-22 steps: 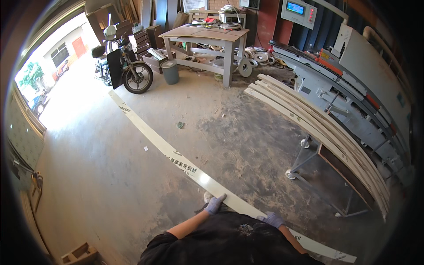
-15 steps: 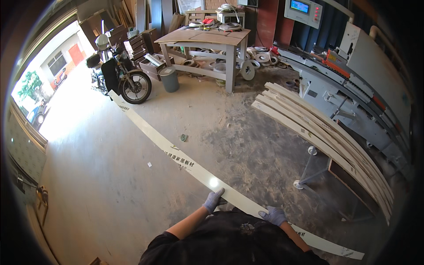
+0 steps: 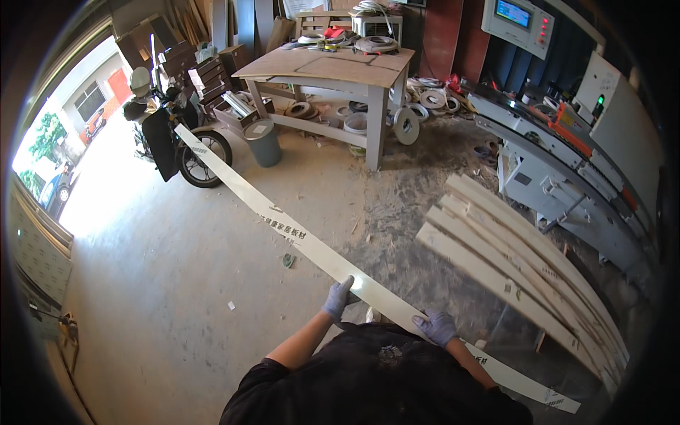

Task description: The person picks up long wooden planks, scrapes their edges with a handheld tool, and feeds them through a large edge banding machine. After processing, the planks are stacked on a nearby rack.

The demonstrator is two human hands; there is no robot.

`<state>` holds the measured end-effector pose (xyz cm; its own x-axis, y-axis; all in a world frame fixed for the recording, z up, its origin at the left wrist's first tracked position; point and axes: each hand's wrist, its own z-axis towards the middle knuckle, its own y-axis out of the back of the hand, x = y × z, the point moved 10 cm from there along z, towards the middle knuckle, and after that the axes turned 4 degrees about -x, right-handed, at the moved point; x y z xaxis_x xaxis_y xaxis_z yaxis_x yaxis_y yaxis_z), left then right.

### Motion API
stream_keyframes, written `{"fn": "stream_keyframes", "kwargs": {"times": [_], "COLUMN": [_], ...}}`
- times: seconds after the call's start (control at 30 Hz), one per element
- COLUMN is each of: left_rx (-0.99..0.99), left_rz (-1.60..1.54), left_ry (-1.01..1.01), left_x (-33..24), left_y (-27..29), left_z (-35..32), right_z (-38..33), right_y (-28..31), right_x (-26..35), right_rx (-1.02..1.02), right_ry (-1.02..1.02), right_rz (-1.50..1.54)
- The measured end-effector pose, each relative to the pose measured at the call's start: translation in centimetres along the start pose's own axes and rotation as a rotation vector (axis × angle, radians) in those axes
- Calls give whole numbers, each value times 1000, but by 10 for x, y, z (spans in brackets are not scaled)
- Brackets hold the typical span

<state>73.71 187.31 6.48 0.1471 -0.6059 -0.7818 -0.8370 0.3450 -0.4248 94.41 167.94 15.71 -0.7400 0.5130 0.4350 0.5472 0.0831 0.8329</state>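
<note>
Holding a long pale strip board [image 3: 312, 244] across my front, I have my left hand [image 3: 337, 299] in a grey glove closed over its near edge, fingers wrapped on the plank. My right hand [image 3: 437, 327], gloved the same, grips the board further along toward its right end. The board runs diagonally, off the concrete floor [image 3: 177, 283], its far tip reaching toward the parked motorcycle [image 3: 173, 138], its near end passing my right side. To my right, a stack of similar pale boards [image 3: 524, 262] lies on a stand beside the long grey machine [image 3: 567, 163]. A wooden table [image 3: 333, 71] stands beyond.
</note>
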Motion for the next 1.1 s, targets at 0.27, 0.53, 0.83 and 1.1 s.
{"fn": "stream_keyframes", "kwargs": {"times": [0.27,0.53,0.83,1.1], "left_rx": [-143,-192,-126,-271], "left_rz": [-30,-102,-88,-267], "left_ry": [-119,-261,-249,-229], "left_x": [-127,-334,-520,-638], "left_y": [21,79,82,99], "left_z": [197,404,607,849], "right_z": [200,346,506,724], "right_y": [69,166,272,364], "right_x": [20,-30,-7,78], "right_rx": [156,145,-510,-604], "right_ry": [276,-1,-102,51], "right_rz": [-119,28,-12,-44]}}
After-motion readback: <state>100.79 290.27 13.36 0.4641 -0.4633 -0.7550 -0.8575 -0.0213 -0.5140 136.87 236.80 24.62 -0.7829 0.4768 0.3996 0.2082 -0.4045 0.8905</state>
